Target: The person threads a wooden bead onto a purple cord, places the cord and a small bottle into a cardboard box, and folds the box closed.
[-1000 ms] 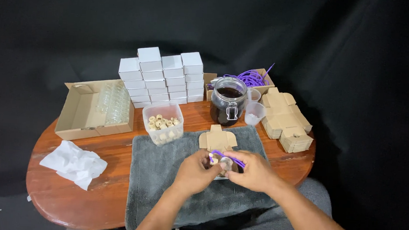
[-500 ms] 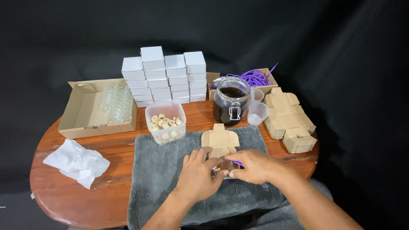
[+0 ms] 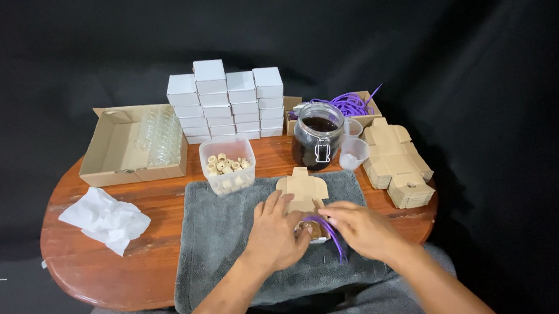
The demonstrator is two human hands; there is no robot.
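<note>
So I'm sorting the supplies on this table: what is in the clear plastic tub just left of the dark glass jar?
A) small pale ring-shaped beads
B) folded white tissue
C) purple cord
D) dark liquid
A: the clear plastic tub at the grey towel's far edge holds small pale ring-shaped beads; the purple cord lies in a box behind the glass jar.

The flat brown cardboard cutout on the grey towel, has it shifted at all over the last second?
No. The flat cardboard cutout lies at the same spot on the grey towel, just in front of the glass jar. Only the camera view shifted slightly.
</note>
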